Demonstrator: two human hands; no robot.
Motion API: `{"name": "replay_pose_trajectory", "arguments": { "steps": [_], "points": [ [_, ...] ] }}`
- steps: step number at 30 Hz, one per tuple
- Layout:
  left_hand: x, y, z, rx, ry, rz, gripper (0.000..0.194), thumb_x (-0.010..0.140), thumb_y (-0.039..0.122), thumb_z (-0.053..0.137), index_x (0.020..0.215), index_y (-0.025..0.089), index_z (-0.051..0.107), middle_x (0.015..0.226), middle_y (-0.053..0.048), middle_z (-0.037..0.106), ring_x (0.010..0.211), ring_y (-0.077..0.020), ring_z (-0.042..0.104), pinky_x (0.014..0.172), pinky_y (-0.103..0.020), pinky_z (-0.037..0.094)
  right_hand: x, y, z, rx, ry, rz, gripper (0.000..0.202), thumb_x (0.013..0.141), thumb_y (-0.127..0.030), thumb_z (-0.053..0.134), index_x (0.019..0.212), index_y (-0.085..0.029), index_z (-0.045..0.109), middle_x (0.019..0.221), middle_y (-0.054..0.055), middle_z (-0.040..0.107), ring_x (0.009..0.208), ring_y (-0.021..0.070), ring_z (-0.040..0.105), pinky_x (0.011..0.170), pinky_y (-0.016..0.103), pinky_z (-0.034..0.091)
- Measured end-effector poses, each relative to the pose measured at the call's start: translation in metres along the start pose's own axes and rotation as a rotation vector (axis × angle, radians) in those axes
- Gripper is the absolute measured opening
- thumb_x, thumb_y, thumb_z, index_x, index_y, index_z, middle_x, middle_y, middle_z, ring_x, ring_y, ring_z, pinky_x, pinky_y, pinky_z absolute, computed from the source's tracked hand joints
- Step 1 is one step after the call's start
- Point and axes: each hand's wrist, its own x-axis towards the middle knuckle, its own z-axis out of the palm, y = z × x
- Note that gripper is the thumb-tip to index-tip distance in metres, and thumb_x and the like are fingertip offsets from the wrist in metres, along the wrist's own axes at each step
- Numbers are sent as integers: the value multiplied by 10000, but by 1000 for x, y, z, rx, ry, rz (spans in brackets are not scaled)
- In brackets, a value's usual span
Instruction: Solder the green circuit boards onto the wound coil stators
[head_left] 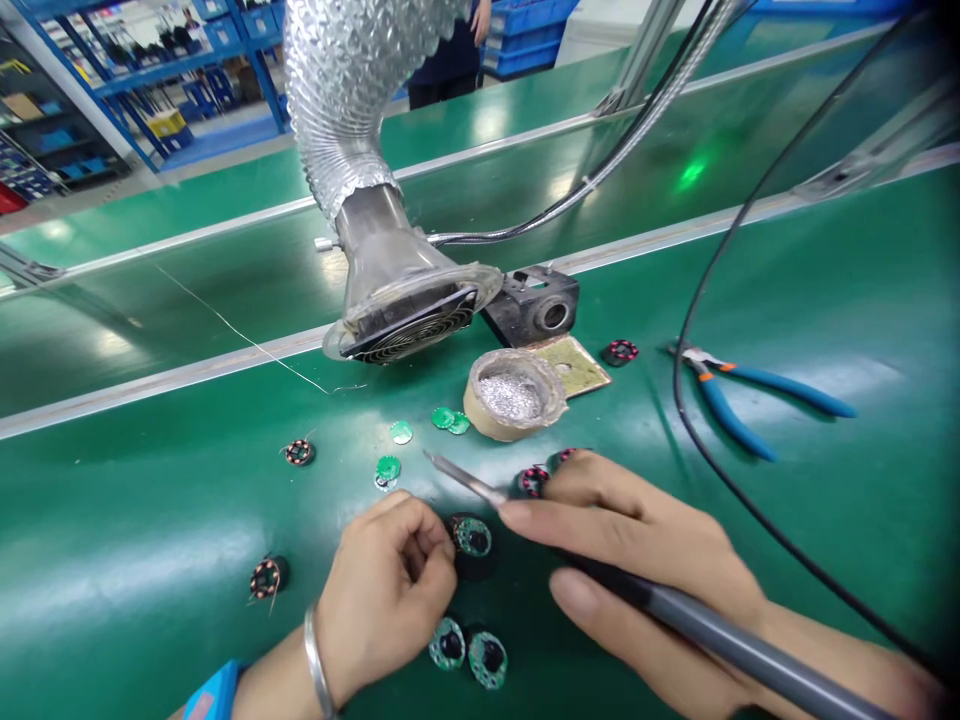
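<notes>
Left grip (394,590): thumb and fingers pinched closed on the left edge of a round circuit board (474,537)
Right grip (675,550): closed around a soldering iron (735,642), held slantwise like a pen
Iron tip: bare metal, pointing up and left, above the tabletop (150,520), beyond the pinched board and apart from it
Pinched board: on a dark round base, between the two hands
Nearer boards: a left board (448,643) and a right board (488,660) side by side, just below the pinched one
Green discs: one by itself (401,432), an overlapping pair (451,421), and another (388,467) partly over a paler piece
Coils at left: a far coil (300,452) and a near coil (268,578), well apart, loose wire ends showing
Red-dotted coils: one (535,481) beside the right fingers, another partly hidden behind them, a third (620,351) farther back
Bowl (491,425): upright, silvery bits inside, its right side against a yellowish pad (581,368)
Black stand (536,305): behind the bowl, round hole facing front
Hood (394,255): hangs from a silver hose (337,130) above the tabletop
Pliers (787,390): at right, blue handles spread, nose by a black cord (679,370)
Left wrist: metal bangle (315,660) and blue band (214,692)
</notes>
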Motion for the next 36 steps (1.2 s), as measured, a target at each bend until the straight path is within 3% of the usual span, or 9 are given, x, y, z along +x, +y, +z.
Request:
{"name": "replay_pose_trajectory", "arguments": {
  "steps": [3,6,12,26,31,36],
  "points": [
    [-1,1,1,3,6,-17,103,729,98,524,671,178,553,646,18,525,558,-95,462,517,-203,359,-4,-10,-12,-1,-66,99,319,819,-117,499,1108,-195,608,672,29,567,579,174,557,514,329,467],
    [-1,2,2,6,11,-31,97,737,115,526,668,177,556,642,16,525,555,-96,463,516,-204,361,-6,-14,-11,23,-62,172,249,806,-100,503,1005,-220,592,631,5,560,534,159,547,509,324,469],
    [1,1,3,10,13,-30,86,720,114,529,666,175,555,635,19,526,541,-91,462,500,-198,359,-7,-6,14,113,149,117,153,808,-171,472,873,-208,605,536,-7,501,427,146,460,434,302,360],
    [2,1,3,33,43,11,86,697,107,530,651,174,557,617,23,535,520,-86,471,483,-191,352,-6,-5,20,135,193,125,138,816,-212,472,849,-207,606,524,-23,465,413,131,418,437,282,326],
    [2,0,4,33,54,20,84,694,111,530,643,172,554,608,22,534,519,-87,471,477,-189,348,-1,-16,0,69,-4,161,152,832,-169,502,929,-229,604,594,-7,550,477,158,513,475,294,421],
    [2,-1,4,33,62,31,89,685,102,525,639,173,551,605,25,529,516,-86,467,481,-191,350,-7,-15,-9,-24,-21,183,239,835,-144,503,1042,-238,578,669,13,582,578,190,589,531,324,484]
  ]
}}
